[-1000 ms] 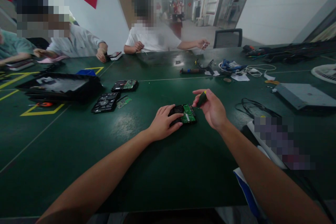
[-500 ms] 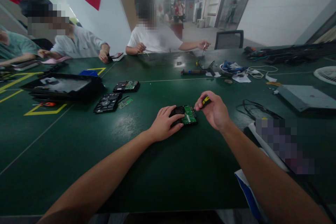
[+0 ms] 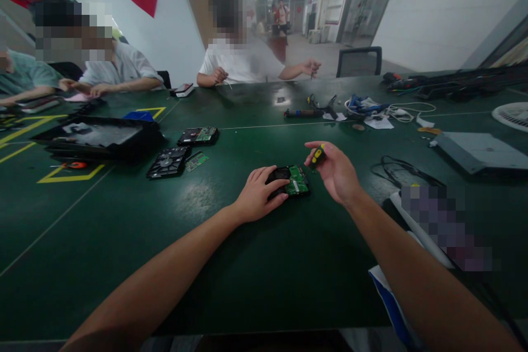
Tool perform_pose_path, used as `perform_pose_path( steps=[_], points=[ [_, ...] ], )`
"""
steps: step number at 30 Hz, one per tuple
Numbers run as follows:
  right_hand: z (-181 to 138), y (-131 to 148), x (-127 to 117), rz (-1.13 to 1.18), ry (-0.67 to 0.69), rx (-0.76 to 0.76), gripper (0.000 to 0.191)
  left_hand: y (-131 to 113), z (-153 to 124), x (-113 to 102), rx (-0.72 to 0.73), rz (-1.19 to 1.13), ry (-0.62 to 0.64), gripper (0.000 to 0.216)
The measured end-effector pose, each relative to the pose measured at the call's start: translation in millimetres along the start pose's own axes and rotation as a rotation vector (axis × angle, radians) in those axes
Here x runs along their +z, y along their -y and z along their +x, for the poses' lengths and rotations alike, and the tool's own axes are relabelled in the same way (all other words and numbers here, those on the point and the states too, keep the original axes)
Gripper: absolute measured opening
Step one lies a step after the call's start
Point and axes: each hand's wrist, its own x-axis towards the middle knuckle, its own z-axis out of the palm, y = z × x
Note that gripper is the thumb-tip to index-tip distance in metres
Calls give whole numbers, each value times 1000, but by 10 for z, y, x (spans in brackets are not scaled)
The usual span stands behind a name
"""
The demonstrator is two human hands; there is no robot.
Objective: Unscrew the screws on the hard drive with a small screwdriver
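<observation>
A black hard drive with a green circuit board facing up lies on the dark green table. My left hand rests on its left side, fingers curled over the casing and pinning it down. My right hand hovers just right of the drive, closed around a small screwdriver with a black and yellow handle. The handle points up and away; the tip is hidden by my fingers.
Two more hard drives and a loose green board lie to the left beside a black tray. Cables, a grey box and tools sit right. Other people sit across the table.
My right hand turned the screwdriver and lifted it slightly off the drive's right edge. My left hand stayed on the drive. A person opposite pulled an arm in.
</observation>
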Motion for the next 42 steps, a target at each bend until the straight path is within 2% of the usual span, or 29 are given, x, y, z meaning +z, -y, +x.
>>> perform_pose_path(
  steps=[5, 9, 12, 17, 28, 33, 38, 40, 42],
  points=[
    [-11, -4, 6, 20, 5, -49, 21, -2, -2, 0, -5, 1, 4, 43],
    [-22, 17, 23, 139, 38, 38, 24, -3, -3, -4, -2, 4, 6, 42],
    [-23, 33, 42, 123, 35, 72, 30, 8, -3, 9, 4, 12, 0, 42],
    [-19, 40, 67, 96, 32, 67, 53, 18, -1, 21, 3, 16, -4, 43],
    [-28, 8, 28, -46, 39, -42, 27, 5, 0, -7, 7, 8, 3, 42],
    [-32, 30, 60, 112, 39, 31, 32, 7, -1, -3, 4, 11, 11, 42],
    [-19, 32, 73, 111, 16, 49, 54, 13, -2, 3, 0, 8, 8, 42],
    [-14, 23, 56, 87, 20, 45, 52, 18, -3, 8, 1, 4, 3, 42],
    [-12, 9, 35, 53, 14, 27, 42, 21, -5, 10, 1, 3, 2, 42]
  ],
)
